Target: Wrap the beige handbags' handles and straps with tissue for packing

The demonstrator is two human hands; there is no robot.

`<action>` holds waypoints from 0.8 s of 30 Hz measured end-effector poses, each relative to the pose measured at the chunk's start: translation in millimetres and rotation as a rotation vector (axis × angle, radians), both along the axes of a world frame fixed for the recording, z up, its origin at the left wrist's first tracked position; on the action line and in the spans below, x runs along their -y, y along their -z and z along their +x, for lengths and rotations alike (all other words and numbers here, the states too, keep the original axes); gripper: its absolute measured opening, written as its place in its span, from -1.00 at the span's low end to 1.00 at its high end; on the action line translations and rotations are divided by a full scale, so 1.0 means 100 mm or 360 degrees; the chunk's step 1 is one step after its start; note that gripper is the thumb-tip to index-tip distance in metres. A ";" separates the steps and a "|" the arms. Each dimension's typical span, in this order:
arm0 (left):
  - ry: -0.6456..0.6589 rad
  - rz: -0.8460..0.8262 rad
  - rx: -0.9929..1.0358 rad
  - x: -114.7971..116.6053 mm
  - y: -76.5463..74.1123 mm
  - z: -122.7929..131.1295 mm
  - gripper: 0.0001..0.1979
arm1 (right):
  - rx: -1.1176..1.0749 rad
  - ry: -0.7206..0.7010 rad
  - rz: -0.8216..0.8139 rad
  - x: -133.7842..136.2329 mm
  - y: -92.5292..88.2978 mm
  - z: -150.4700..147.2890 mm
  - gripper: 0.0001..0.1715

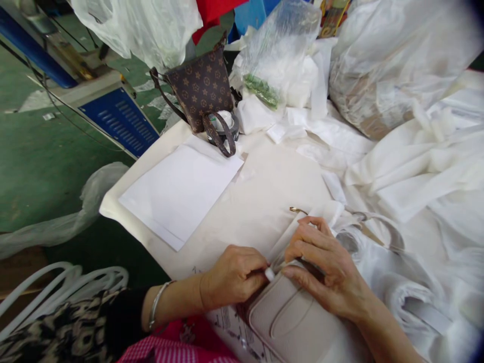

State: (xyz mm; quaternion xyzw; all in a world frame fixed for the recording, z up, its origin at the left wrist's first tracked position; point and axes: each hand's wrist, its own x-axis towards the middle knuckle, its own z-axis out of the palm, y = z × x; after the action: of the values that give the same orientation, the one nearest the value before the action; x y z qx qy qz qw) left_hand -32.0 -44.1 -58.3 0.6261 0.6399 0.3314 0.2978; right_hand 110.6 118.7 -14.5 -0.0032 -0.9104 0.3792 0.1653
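Observation:
A light beige handbag [291,315] lies at the table's front edge, close to my body, with its top edge between my hands. My right hand [327,264] grips the bag's upper rim, thumb on the near side and fingers over the far side. At the bag's left corner, my left hand [238,272] is closed in a pinch. A small white piece [269,274] shows at its fingertips; its kind cannot be made out. Beyond the bag a gold-coloured clasp [298,209] sticks out, and a pale strap [393,234] curves to the right.
White paper sheets [181,189] lie on the table [280,176]. A brown patterned bag [202,85] stands at the back beside a roll of tape [231,126]. Clear plastic bags [401,65] and heaped white wrapping [427,166] fill the right. A blue-panelled machine [121,121] stands left.

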 end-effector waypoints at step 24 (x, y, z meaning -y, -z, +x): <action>-0.0300 -0.0019 0.0674 -0.34 0.07 0.29 -0.27 | 0.0050 0.0113 0.0266 0.10 0.09 -0.08 -0.79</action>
State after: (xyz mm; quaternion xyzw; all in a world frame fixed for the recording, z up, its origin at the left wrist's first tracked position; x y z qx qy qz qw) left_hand -2.7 -9.8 -65.0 0.4784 0.6206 0.4780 0.3969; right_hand 102.4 108.8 -23.9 -0.0275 -0.9407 0.2958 0.1639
